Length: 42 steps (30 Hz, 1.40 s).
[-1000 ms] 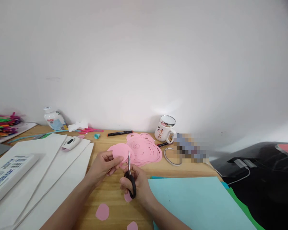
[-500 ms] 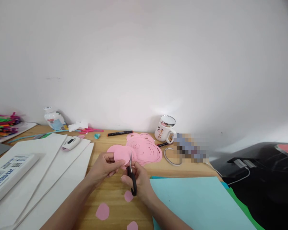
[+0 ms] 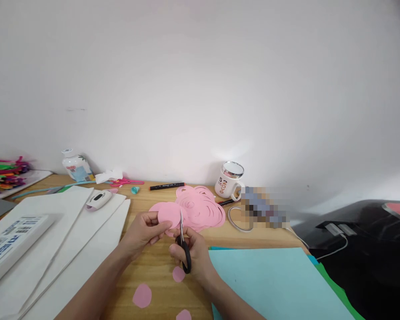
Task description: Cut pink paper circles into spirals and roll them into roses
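Left grip point(image 3: 145, 231) is pinched on a pink disc point(image 3: 168, 214), front-left of the pink paper pile point(image 3: 203, 206). Small cutout point(image 3: 178, 274) in front of the pile shows more than 1 s ago, cause the scissors point(image 3: 187, 258) edged right a touch. Right grip point(image 3: 197, 251)'s clamped on their handles, blades at the disc's edge, so I'd guess that trim's unfinished.

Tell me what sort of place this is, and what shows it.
Probably a craft workspace at a light-brown wooden desk: there are black-handled metal scissors in the right hand, a pile of cut pink paper, and a large light-blue paper sheet.
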Tool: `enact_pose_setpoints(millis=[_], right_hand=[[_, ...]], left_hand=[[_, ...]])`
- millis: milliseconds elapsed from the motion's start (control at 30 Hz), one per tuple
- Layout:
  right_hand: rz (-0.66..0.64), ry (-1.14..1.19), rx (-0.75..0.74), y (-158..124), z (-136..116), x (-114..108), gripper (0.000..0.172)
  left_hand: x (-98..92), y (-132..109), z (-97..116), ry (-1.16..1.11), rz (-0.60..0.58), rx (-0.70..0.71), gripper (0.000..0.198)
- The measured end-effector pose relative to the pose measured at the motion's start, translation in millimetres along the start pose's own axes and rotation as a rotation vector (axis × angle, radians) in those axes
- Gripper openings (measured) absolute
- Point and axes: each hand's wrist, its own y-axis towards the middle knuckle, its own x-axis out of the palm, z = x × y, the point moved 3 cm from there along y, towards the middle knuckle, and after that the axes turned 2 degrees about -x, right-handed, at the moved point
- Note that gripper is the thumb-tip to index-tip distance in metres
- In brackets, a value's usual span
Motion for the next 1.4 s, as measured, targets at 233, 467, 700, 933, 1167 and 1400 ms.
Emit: enact_pose_setpoints(millis=[233, 467, 700, 933, 1167, 1400], right_hand=[[0.002, 0.021, 0.042, 1.4, 4.6, 0.5, 0.03], [0.021, 0.034, 0.042, -0.6, 11.7, 1.3, 0.034], [-0.037, 0.041, 0.065, -2.0, 10.1, 5.3, 0.044], [-0.038, 0.032, 0.004, -1.6, -6.0, 4.0, 0.047], [-0.039, 0.026, 0.033, -1.5, -4.7, 4.5, 0.045], [-0.021, 0.022, 0.038, -1.0, 1.8, 2.7, 0.037]], left_hand=[[-3.0, -0.5, 1.0, -0.029, 0.041, 0.013, 0.032], [-0.5, 0.6, -1.5, -0.091, 0.052, -0.006, 0.033], [-1.7, 3.2, -6.7, -0.015, 0.055, 0.016, 0.033], [-0.3, 0.7, -7.2, 0.046, -0.012, 0.012, 0.029], [-1.0, 0.9, -6.8, 0.047, -0.017, 0.006, 0.03], [-1.0, -0.8, -1.8, 0.025, 0.019, 0.001, 0.035]])
